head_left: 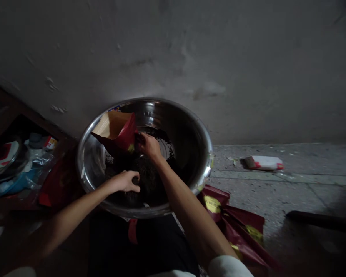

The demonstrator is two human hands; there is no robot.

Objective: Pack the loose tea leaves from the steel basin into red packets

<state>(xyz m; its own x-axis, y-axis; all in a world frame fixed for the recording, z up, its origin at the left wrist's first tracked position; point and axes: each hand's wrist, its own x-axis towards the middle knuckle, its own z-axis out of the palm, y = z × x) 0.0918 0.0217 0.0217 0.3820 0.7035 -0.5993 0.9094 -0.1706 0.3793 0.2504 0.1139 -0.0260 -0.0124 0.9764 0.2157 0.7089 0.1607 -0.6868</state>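
A wide steel basin (200,154) holds a heap of dark crumbly material (150,177); its kind cannot be made out. An upright dark red paper-lined bag (123,134) stands in the basin's left half, its mouth open and tilted toward the left. My right hand (148,146) is closed at the bag's right edge, fingertips partly hidden in shadow. Lower down, my left hand (127,181) curls its fingers and thumb around some of the dark crumbly material, just below the bag.
Several dark red bags with yellow labels (213,204) lie on the floor right of the basin. Farther right are a small white-and-red packet (265,163) and a dark bar-like object (320,220). Plastic-wrapped items (31,165) crowd the left. A grey wall (173,57) rises behind.
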